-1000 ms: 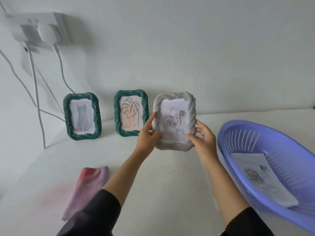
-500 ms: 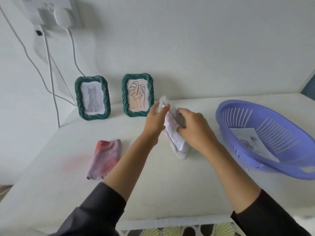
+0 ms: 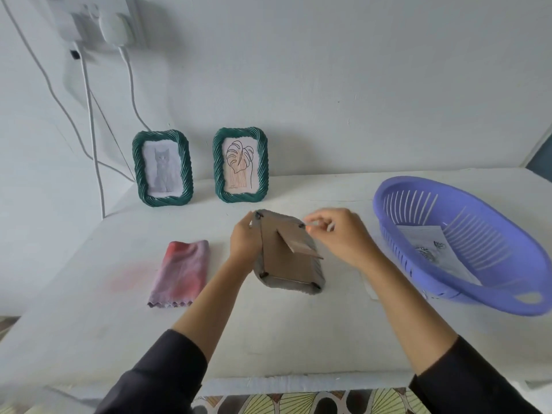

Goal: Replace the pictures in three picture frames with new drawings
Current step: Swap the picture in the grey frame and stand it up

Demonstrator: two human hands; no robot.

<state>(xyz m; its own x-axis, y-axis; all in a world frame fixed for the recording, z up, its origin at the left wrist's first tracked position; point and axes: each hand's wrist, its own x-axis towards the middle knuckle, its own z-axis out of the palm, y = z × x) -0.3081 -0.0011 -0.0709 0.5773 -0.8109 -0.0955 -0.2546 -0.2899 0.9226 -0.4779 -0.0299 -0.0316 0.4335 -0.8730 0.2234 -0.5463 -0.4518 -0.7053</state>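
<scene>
Three picture frames. Two green, standing by wall: cat frame (image 3: 162, 168), leaf frame (image 3: 240, 165). Third frame (image 3: 286, 264) flat on table (image 3: 298, 333), brown back up, between two hands. One purple basket (image 3: 493, 234), one drawing (image 3: 430, 249) inside. One pink cloth (image 3: 180, 273).

Left hand (image 3: 246, 243) holds third frame's left edge. Right hand (image 3: 337, 234) at top right corner, fingers curled, blurry; cannot tell if pinching.

Half second ago frame stood on edge; now back faces up.

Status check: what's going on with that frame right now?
Left hand grips face-down frame. Right hand at its top corner tab, grip unclear. Nothing blocking.
</scene>
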